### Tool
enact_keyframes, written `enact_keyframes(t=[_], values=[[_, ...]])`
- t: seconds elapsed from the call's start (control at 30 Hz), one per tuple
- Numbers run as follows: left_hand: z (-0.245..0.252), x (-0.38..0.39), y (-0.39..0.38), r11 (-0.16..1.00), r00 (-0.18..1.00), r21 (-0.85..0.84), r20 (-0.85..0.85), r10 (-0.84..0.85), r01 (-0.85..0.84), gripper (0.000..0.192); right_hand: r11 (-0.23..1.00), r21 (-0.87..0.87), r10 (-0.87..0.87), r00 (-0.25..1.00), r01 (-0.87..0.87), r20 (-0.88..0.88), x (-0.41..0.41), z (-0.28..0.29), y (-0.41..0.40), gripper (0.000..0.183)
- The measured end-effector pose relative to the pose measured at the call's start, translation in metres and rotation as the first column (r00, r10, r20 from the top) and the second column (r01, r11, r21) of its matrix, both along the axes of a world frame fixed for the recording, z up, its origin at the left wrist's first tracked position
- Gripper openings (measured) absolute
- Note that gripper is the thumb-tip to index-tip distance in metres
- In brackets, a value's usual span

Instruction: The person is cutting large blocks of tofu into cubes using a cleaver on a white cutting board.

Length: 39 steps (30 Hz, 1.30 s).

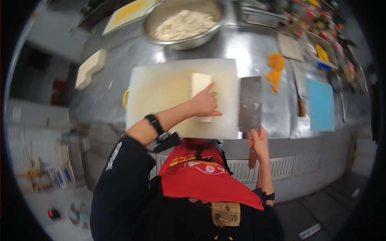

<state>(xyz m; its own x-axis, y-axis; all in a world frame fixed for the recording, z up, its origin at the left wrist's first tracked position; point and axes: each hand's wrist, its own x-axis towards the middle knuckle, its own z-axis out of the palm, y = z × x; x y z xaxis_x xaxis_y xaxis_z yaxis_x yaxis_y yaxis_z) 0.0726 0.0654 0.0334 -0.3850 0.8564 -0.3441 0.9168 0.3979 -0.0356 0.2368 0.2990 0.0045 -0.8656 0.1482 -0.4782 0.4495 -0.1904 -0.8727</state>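
A pale rectangular block [201, 82], which looks like tofu, lies lengthwise on the white cutting board [162, 90]. My left hand [205, 102] rests across it, fingers apart and index finger pointing away along its right side; the palm hides the block's middle. In my right hand [259, 140] is the wooden handle of a broad cleaver [249, 101]. Its blade points away from me, just right of the board and apart from the block, over the steel counter [178, 54].
Beyond the board stands a steel bowl [184, 43] of white pieces. More pale blocks [90, 70] sit at left. To the right are an orange cloth [275, 72], another knife [299, 87] and a blue board [321, 105]. A stained board [128, 15] lies at far left.
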Motion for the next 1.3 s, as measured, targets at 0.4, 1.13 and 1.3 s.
enact_keyframes(t=[0.4,1.13,1.3], values=[[0.012,0.011,-0.085,0.964,0.989,0.235,0.11,0.101,-0.125,0.041,0.998,0.041,0.056,0.998,-0.056,0.005,-0.011,0.018,-0.026,0.012],[0.052,-0.005,-0.346,-0.265,-0.164,-0.19,0.979,-0.117,-0.945,0.029,0.775,0.619,0.106,0.992,-0.127,0.07,-0.011,0.026,-0.147,0.01],[0.034,-0.012,-0.315,-0.45,0.021,-0.135,0.946,-0.325,-0.883,0.028,0.668,0.723,0.114,0.984,-0.176,0.134,-0.007,0.031,-0.172,0.01]])
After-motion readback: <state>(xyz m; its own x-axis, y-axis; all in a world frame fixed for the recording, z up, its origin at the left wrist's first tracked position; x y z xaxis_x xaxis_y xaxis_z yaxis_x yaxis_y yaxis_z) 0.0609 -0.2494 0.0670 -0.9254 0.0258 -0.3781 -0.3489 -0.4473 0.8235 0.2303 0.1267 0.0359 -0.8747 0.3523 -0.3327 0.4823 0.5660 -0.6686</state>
